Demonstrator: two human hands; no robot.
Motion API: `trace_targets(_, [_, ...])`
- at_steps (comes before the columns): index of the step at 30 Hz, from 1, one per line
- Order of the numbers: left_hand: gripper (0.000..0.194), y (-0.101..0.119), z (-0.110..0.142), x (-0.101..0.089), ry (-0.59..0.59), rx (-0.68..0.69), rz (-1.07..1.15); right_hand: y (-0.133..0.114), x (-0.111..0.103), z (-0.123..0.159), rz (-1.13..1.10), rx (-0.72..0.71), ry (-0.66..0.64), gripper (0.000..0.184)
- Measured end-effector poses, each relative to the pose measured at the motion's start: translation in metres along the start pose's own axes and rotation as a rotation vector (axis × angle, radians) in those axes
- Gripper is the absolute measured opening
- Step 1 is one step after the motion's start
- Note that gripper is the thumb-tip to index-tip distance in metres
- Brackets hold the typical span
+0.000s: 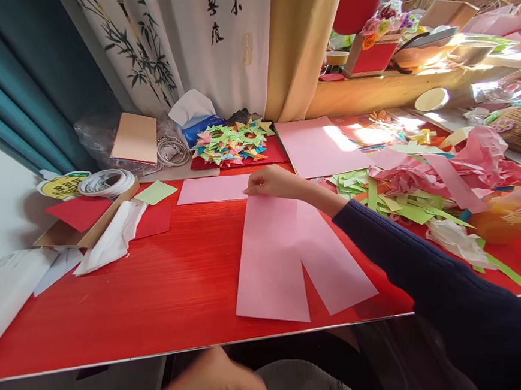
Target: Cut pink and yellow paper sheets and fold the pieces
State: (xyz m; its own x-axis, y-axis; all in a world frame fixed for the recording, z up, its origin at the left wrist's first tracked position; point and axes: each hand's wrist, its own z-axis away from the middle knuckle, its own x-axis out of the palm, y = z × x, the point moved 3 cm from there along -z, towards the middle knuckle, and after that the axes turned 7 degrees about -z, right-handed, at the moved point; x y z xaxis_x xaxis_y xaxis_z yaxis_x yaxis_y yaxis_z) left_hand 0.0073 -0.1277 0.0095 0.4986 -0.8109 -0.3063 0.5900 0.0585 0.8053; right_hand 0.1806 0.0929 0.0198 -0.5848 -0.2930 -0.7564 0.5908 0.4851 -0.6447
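My right hand [268,181] reaches across the red table with its thumb and fingers closed on the top left corner of a pink paper sheet [270,260]. That sheet lies flat, its lower edge close to the table's front edge. A second pink sheet [333,258] lies slanted beside it, its upper part against the first. Just beyond my fingers is a smaller pink paper strip [212,189]. Below the front edge of the table, my left hand [217,388] is smeared by motion; its fingers cannot be made out, and it is apart from the papers.
Pink sheets [320,148] are stacked at the back. Folded-paper stars [232,143] stand behind the strip. Green paper scraps [405,204] and crumpled pink paper [474,160] crowd the right. On the left are tape rolls [106,183], red paper [79,213] and a white tissue [114,236].
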Motion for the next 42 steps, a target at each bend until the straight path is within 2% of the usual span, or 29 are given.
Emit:
trace_targets(1, [0.028, 0.003, -0.004, -0.017, 0.135, 0.018, 0.001, -0.003, 0.000, 0.001, -0.017, -0.002, -0.018, 0.025])
trace_targets(3, [0.025, 0.010, -0.015, -0.062, 0.611, 0.056, -0.066, -0.013, -0.001, 0.004, -0.044, -0.003, -0.032, 0.024])
trace_targets(4, [0.040, 0.012, -0.024, -0.081, 0.784, 0.058, -0.116, -0.019, -0.001, 0.005, -0.065, -0.003, -0.021, 0.024])
trace_targets(5, [0.057, 0.015, -0.035, -0.097, 0.859, 0.066, -0.124, -0.026, -0.003, 0.006, -0.096, -0.003, 0.001, 0.024])
trace_targets(6, [0.064, 0.016, -0.049, -0.107, 0.826, 0.072, -0.077, -0.032, -0.006, 0.006, -0.132, -0.004, 0.029, 0.026])
trace_targets(8, [0.052, 0.018, -0.073, -0.117, 0.608, 0.080, 0.044, -0.041, -0.015, 0.007, -0.190, -0.013, 0.095, 0.030])
trace_targets(9, [0.042, 0.021, -0.080, -0.120, 0.536, 0.091, 0.087, -0.043, -0.023, 0.008, -0.205, -0.014, 0.139, 0.032])
trace_targets(10, [0.034, 0.024, -0.083, -0.122, 0.520, 0.111, 0.114, -0.044, -0.033, 0.010, -0.216, -0.007, 0.202, 0.035])
trace_targets(11, [0.028, 0.027, -0.082, -0.125, 0.574, 0.146, 0.128, -0.042, -0.045, 0.012, -0.240, 0.012, 0.289, 0.038])
trace_targets(14, [0.015, 0.040, -0.059, -0.134, 0.952, 0.390, 0.159, -0.026, -0.078, 0.029, -0.496, 0.123, 0.571, 0.048])
trace_targets(15, [0.014, 0.044, -0.050, -0.135, 1.056, 0.508, 0.170, -0.020, -0.083, 0.036, -0.625, 0.181, 0.596, 0.053])
trace_targets(17, [0.016, 0.051, -0.033, -0.133, 1.149, 0.725, 0.155, -0.011, -0.081, 0.052, -0.838, 0.343, 0.501, 0.067])
trace_targets(19, [0.016, 0.053, -0.028, -0.127, 1.085, 0.809, 0.078, -0.011, -0.066, 0.068, -0.988, 0.464, 0.300, 0.078])
trace_targets(21, [0.016, 0.051, -0.032, -0.120, 0.933, 0.759, -0.026, -0.018, -0.050, 0.080, -1.088, 0.418, 0.136, 0.078])
trace_targets(22, [0.018, 0.049, -0.037, -0.117, 0.852, 0.711, -0.068, -0.022, -0.044, 0.085, -1.104, 0.365, 0.121, 0.073])
trace_targets(25, [0.024, 0.040, -0.051, -0.108, 0.677, 0.611, -0.154, -0.024, -0.035, 0.091, -1.056, 0.236, 0.254, 0.062])
trace_targets(28, [0.030, 0.036, -0.058, -0.105, 0.638, 0.591, -0.213, -0.017, -0.032, 0.091, -1.016, 0.198, 0.368, 0.067])
trace_targets(31, [0.032, 0.037, -0.059, -0.101, 0.565, 0.588, -0.218, -0.011, -0.026, 0.091, -1.010, 0.140, 0.463, 0.045])
trace_targets(33, [0.031, 0.037, -0.061, -0.103, 0.627, 0.570, -0.130, -0.009, -0.020, 0.092, -1.035, 0.109, 0.477, 0.030])
trace_targets(36, [0.029, 0.033, -0.066, -0.112, 0.866, 0.443, 0.077, -0.014, -0.009, 0.091, -1.097, 0.107, 0.404, 0.024])
trace_targets(37, [0.029, 0.031, -0.070, -0.114, 0.896, 0.384, 0.143, -0.016, -0.006, 0.090, -1.107, 0.105, 0.380, 0.023])
trace_targets(39, [0.028, 0.028, -0.078, -0.114, 0.840, 0.295, 0.235, -0.023, -0.002, 0.089, -1.106, 0.106, 0.341, 0.022])
trace_targets(42, [0.025, 0.028, -0.083, -0.111, 0.769, 0.258, 0.287, -0.030, 0.002, 0.089, -1.050, 0.109, 0.361, 0.026])
